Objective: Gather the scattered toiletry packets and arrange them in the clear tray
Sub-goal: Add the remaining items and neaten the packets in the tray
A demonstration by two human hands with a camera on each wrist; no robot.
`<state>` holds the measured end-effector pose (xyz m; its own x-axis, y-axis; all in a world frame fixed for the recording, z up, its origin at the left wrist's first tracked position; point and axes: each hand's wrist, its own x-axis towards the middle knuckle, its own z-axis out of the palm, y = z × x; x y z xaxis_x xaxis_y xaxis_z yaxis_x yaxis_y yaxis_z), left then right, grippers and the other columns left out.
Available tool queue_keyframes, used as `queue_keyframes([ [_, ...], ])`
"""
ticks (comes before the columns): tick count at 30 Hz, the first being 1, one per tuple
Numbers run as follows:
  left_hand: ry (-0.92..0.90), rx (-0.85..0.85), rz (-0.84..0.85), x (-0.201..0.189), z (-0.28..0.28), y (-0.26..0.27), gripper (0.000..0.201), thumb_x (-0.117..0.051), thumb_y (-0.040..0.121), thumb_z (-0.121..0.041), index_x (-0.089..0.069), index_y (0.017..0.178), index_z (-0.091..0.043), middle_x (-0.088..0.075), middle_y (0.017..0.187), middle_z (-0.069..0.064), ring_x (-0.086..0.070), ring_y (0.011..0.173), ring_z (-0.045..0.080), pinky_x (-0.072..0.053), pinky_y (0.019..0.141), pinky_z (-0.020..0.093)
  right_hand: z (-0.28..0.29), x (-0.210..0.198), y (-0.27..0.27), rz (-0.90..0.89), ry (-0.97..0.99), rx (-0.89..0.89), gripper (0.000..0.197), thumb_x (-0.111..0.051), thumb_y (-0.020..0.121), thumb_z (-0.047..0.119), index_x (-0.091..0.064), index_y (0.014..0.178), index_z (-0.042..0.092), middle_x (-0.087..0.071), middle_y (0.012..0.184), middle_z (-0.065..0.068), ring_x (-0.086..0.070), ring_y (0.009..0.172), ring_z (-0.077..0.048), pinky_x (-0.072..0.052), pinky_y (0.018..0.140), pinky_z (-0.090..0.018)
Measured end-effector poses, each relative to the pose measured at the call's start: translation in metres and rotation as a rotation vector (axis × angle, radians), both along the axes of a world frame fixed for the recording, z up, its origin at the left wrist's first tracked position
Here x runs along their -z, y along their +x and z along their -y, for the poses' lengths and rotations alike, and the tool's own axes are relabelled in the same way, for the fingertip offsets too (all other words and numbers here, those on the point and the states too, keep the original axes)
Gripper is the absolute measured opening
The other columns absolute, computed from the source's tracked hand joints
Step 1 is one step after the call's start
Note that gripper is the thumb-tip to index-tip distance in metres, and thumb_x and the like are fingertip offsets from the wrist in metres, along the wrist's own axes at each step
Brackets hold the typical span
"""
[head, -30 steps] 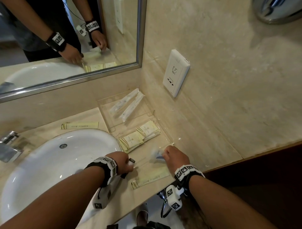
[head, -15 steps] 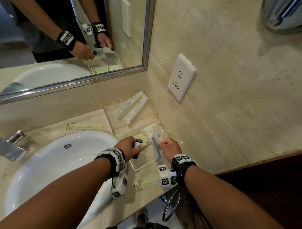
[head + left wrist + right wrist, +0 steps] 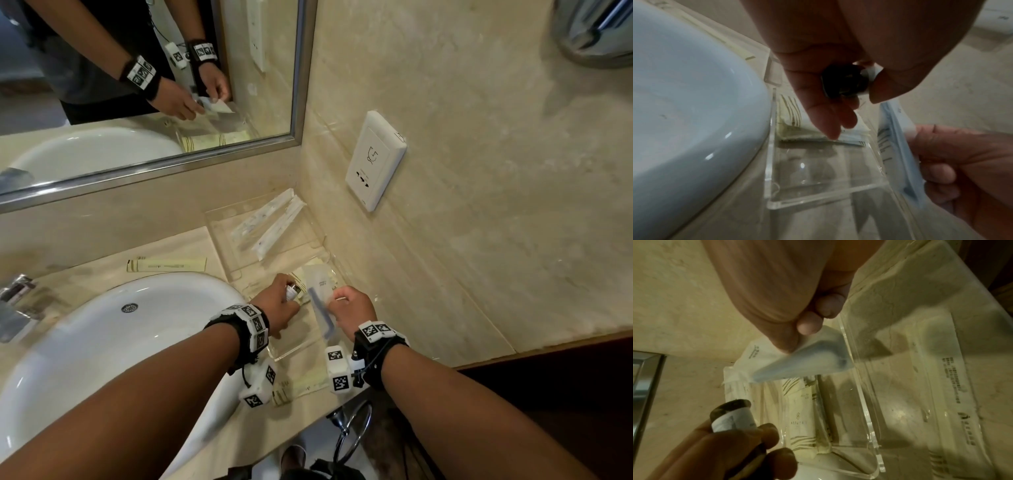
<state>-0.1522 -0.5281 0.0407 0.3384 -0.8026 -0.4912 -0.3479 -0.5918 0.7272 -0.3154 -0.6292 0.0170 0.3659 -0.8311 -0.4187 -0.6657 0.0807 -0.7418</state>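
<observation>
1. The razor packet (image 3: 320, 301), pinched in our right hand (image 3: 354, 308), hangs over the clear tray (image 3: 294, 349); we should lay it flat beside the yellow packets (image 3: 301, 274).
2. Left wrist view: our left hand (image 3: 838, 73) curls round a small bottle (image 3: 846, 81); keep it clear.
3. Right wrist view: lower the packet inside the tray's wall.

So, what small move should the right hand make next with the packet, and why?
Probably lower the razor packet into the clear tray: the right hand pinches it just above the tray's bare near section, beside the stacked packets.
</observation>
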Motion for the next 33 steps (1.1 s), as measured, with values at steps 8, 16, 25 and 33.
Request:
queue_keyframes([
  [8,-0.028,0.061,0.265,0.011,0.026,-0.005,0.045,-0.058,0.092,-0.051,-0.047,0.125,-0.023,-0.064,0.094,0.001,-0.060,0.084,0.024,-0.045,0.071,0.030,0.003,0.003,-0.004,-0.078,-0.086,-0.051,0.012,-0.062,0.089,0.018,-0.064,0.079,0.025,-0.064,0.075,0.010,-0.060,0.070,-0.011,-0.049,0.063,-0.025],
  [16,-0.035,0.072,0.289,0.019,0.047,-0.013,0.030,-0.059,0.091,-0.038,-0.048,0.115,-0.025,-0.062,0.089,0.000,-0.059,0.076,0.021,-0.047,0.068,0.032,0.010,0.010,-0.005,-0.228,-0.113,0.017,0.013,-0.049,0.092,0.028,-0.054,0.081,0.032,-0.067,0.073,0.007,-0.068,0.061,-0.015,-0.057,0.056,-0.032],
  [25,0.038,0.363,0.503,0.031,0.066,-0.008,0.050,-0.054,0.090,-0.023,-0.045,0.137,-0.037,-0.022,0.154,-0.004,-0.063,0.106,0.020,-0.056,0.081,0.035,0.038,0.012,0.005,-0.455,-0.205,0.020,0.016,-0.046,0.098,0.028,-0.062,0.099,0.027,-0.069,0.099,0.003,-0.054,0.078,-0.020,-0.038,0.068,-0.026],
  [33,0.109,0.610,0.610,0.043,0.083,-0.012,0.060,-0.050,0.091,-0.014,-0.034,0.144,-0.035,-0.006,0.163,-0.006,-0.055,0.121,0.026,-0.054,0.083,0.037,0.045,0.015,0.017,-0.435,-0.166,0.046,0.020,-0.046,0.100,0.027,-0.061,0.113,0.030,-0.071,0.109,0.003,-0.065,0.099,-0.022,-0.041,0.075,-0.026],
])
